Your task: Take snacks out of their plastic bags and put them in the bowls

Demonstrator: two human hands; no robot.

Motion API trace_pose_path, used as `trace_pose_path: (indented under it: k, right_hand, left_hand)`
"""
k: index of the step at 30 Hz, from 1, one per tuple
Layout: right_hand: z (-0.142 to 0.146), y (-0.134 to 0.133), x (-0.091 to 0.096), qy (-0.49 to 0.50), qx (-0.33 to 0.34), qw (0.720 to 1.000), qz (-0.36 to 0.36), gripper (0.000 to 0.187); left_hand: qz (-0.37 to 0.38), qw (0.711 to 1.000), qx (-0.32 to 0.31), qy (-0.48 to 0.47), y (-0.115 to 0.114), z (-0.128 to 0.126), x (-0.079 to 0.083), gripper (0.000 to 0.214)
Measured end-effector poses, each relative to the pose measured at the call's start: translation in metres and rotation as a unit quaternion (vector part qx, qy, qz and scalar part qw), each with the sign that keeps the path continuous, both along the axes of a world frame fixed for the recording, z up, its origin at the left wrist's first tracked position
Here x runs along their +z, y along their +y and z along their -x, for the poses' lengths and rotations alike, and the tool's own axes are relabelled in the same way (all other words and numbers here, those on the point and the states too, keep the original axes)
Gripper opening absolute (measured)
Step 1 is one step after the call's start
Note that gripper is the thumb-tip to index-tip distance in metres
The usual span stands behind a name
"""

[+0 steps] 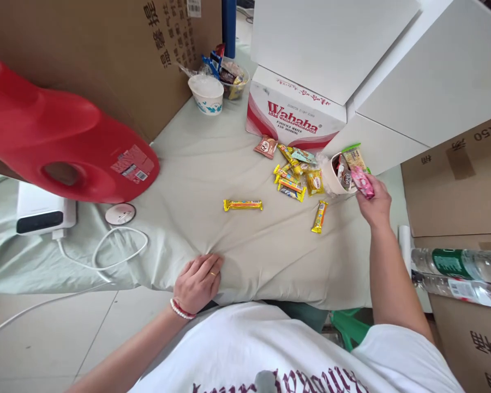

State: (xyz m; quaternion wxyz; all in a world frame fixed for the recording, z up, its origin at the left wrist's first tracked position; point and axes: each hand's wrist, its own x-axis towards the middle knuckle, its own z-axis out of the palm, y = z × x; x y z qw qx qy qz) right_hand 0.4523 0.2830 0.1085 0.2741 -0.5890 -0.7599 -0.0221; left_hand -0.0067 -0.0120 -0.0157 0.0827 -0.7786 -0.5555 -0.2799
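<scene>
My right hand (375, 203) is closed on a pink snack packet (362, 182), held at the right rim of a white cup (336, 184). Several wrapped snacks are inside that cup, and a green-topped packet (354, 157) leans at its back. Left of the cup lies a loose heap of yellow-wrapped snacks (291, 188), with a brown packet (265, 146) behind. Two yellow snack bars lie apart from the heap, one bar (243, 205) in the middle and another bar (319, 217) nearer the cup. My left hand (199, 281) rests flat on the cloth at the front edge, holding nothing.
A red jug (82, 136), a white power bank (45, 210) and its cable are at left. Behind stand a paper cup (208, 98), a snack tub (235, 76) and a Wahaha box (288, 117). Plastic bottles (454, 263) and cardboard boxes (458, 196) border the right.
</scene>
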Motion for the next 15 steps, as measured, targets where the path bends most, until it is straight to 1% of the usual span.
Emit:
trace_pose_path:
  k: [2, 3, 4, 6, 8, 10, 11, 12, 14, 15]
  right_hand:
    - [0.038, -0.008, -0.004, 0.000, 0.089, 0.996, 0.006, 0.059]
    - [0.059, -0.008, -0.010, -0.005, 0.123, 0.992, 0.019, 0.060]
    - [0.080, -0.005, -0.017, -0.007, 0.143, 0.989, 0.034, 0.060]
    - [0.116, 0.007, -0.032, -0.017, 0.152, 0.985, 0.078, 0.061]
    - [0.138, 0.023, -0.045, -0.034, 0.141, 0.981, 0.131, 0.068]
    - [0.143, 0.032, -0.053, -0.046, 0.139, 0.975, 0.166, 0.073]
    - [0.139, 0.033, -0.055, -0.044, 0.131, 0.976, 0.166, 0.070]
    - [0.132, 0.031, -0.056, -0.036, 0.103, 0.983, 0.149, 0.063]
    - [0.109, 0.023, -0.055, -0.007, -0.005, 0.996, 0.085, 0.048]
    - [0.094, 0.019, -0.055, 0.006, -0.068, 0.996, 0.053, 0.046]
  left_hand:
    - [0.003, 1.000, 0.003, 0.002, 0.000, 0.000, -0.001, 0.030]
    - [0.006, 1.000, 0.003, 0.002, 0.000, 0.000, -0.001, 0.032]
    - [0.007, 1.000, 0.002, 0.001, 0.000, 0.000, -0.001, 0.033]
    - [0.009, 1.000, -0.001, 0.001, 0.000, 0.000, -0.001, 0.035]
    - [0.006, 1.000, -0.002, 0.003, 0.000, 0.000, 0.000, 0.037]
    - [0.000, 1.000, 0.001, 0.002, 0.001, 0.000, 0.001, 0.040]
    - [-0.003, 1.000, 0.003, 0.001, 0.001, 0.000, 0.001, 0.041]
    - [-0.007, 1.000, 0.006, 0.000, 0.002, -0.001, 0.001, 0.042]
    - [-0.011, 1.000, 0.009, -0.001, 0.002, -0.002, 0.001, 0.045]
    - [-0.011, 1.000, 0.011, -0.001, 0.002, -0.002, 0.001, 0.046]
